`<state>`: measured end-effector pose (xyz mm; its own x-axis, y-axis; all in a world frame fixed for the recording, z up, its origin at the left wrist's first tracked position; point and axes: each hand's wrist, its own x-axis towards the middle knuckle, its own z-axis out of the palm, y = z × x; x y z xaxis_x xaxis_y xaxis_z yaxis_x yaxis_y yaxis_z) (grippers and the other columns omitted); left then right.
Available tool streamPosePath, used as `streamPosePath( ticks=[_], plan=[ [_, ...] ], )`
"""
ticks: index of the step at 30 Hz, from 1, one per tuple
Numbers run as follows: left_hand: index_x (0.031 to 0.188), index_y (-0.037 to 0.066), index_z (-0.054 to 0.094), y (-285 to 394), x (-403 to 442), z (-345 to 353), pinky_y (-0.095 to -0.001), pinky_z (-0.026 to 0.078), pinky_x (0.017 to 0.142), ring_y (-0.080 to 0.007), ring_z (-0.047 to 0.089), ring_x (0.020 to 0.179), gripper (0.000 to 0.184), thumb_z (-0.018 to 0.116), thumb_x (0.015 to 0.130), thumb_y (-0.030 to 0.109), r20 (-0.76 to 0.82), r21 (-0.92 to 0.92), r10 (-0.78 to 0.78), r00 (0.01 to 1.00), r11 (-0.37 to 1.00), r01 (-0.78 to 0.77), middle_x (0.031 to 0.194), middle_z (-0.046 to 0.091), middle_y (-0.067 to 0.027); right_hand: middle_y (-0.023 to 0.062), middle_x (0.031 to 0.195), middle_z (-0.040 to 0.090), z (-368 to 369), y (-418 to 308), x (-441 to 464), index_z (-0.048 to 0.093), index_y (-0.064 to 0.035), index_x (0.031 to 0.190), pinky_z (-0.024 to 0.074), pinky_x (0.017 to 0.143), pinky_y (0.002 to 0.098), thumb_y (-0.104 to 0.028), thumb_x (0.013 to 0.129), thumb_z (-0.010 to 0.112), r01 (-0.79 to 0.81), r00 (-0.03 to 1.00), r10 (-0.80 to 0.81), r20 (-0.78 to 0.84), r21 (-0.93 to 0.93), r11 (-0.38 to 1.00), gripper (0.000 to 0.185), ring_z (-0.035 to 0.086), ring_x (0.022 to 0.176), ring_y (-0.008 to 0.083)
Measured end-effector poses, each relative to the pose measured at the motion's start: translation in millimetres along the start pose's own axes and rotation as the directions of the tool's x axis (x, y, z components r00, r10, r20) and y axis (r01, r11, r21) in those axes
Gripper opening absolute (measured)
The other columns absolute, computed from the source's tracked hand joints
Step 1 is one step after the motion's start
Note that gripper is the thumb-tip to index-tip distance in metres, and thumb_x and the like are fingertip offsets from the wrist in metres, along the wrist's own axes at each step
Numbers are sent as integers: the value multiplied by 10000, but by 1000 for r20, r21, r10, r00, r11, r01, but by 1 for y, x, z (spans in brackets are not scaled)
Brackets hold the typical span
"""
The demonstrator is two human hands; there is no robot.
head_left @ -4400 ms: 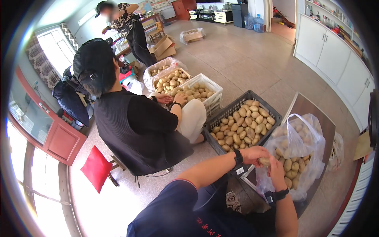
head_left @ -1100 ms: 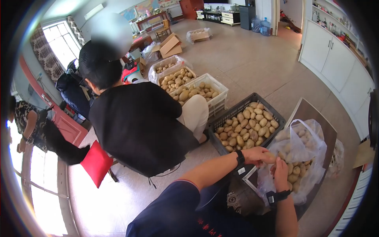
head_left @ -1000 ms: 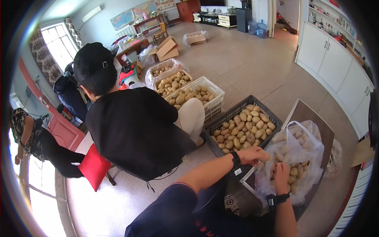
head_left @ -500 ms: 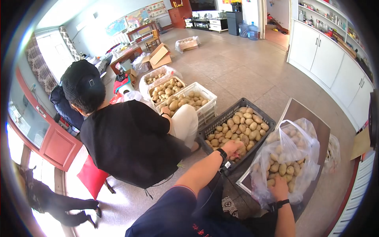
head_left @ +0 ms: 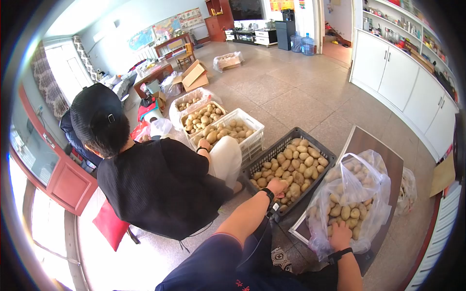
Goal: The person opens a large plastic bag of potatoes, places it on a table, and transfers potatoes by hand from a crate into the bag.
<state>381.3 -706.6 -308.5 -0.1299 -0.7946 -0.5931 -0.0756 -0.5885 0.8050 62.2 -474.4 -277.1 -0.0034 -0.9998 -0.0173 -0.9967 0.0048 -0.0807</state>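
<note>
My left hand is in the near part of the black plastic crate, its fingers curled around a potato, mostly hidden by the hand. Loose potatoes fill much of this crate. To the right, my right hand reaches into the mouth of a clear plastic bag. Its fingers are apart and rest against potatoes in the bag; no potato is visibly lifted. The bag lies on a dark board-like surface with a pale edge.
A co-worker in black sits to my left, one hand at a white crate of potatoes. Another potato container stands behind it. An open cardboard box lies farther back. White cabinets line the right wall.
My left hand has shifted left and slightly down within the black crate. My right hand stays at the bag's potatoes, moving only slightly. A dark-clothed figure at lower left has left the view.
</note>
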Motion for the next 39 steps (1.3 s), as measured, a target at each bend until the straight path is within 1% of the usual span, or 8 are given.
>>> streamPosePath(
  ticks=[14,16,20,21,23,24,25,39],
  plan=[
    [1093,43,634,-66,92,-31,-388,540,620,-234,655,710,311,695,804,142,96,504,393,914,773,-386,858,641,-127,112,1088,558,-13,-7,0,580,-98,1068,450,859,463,-212,629,799,19,999,-19,39,0,1000,504,536,1040,329],
    [886,97,744,-62,106,-32,-388,532,787,-270,665,932,230,712,729,261,427,901,405,809,-271,-340,951,701,-116,110,1091,559,-15,-8,2,579,-99,1091,451,863,465,-215,634,797,12,999,-12,49,-5,1000,519,536,1047,331],
    [941,87,724,-42,65,-28,-402,536,785,-282,659,932,251,681,788,280,379,893,447,810,-405,-194,966,698,-113,115,1089,558,-3,-2,0,589,-99,1128,455,866,469,-217,665,766,32,999,-31,-22,19,999,509,541,1059,329],
    [952,81,726,-53,76,-30,-403,531,798,-275,656,956,257,669,817,292,343,909,477,809,-387,-157,967,700,-109,119,1075,556,-1,0,-1,588,-94,1102,461,857,456,-200,662,756,46,998,-45,-47,29,999,483,547,1050,328],
    [1173,61,597,-45,71,-34,-359,553,708,-226,647,831,318,610,877,175,202,857,347,916,390,-337,926,645,-98,123,1061,550,-4,0,-2,585,-89,1072,466,855,448,-194,657,757,13,1000,-14,8,21,1000,462,550,1046,331],
    [1256,36,534,-14,29,-15,-344,560,677,-210,641,797,370,582,910,158,51,492,201,978,848,-200,944,628,-109,129,1066,543,-7,1,-2,582,-85,1062,469,850,449,-183,652,760,9,999,-9,31,24,1000,458,549,1043,336],
    [1339,10,472,18,-16,4,-328,568,645,-194,635,763,425,555,944,141,-96,98,53,994,994,-44,962,611,-120,134,1071,536,-10,1,-2,578,-82,1052,472,844,450,-172,647,762,13,999,-14,50,28,1000,455,548,1040,341],
    [1287,-22,474,33,-55,49,-329,560,749,-212,608,849,439,627,926,177,212,-22,135,968,991,-133,1108,543,-96,218,1174,573,-4,28,7,559,9,1215,472,947,413,-276,679,806,-217,951,298,-78,516,829,655,558,1113,380]
  ],
)
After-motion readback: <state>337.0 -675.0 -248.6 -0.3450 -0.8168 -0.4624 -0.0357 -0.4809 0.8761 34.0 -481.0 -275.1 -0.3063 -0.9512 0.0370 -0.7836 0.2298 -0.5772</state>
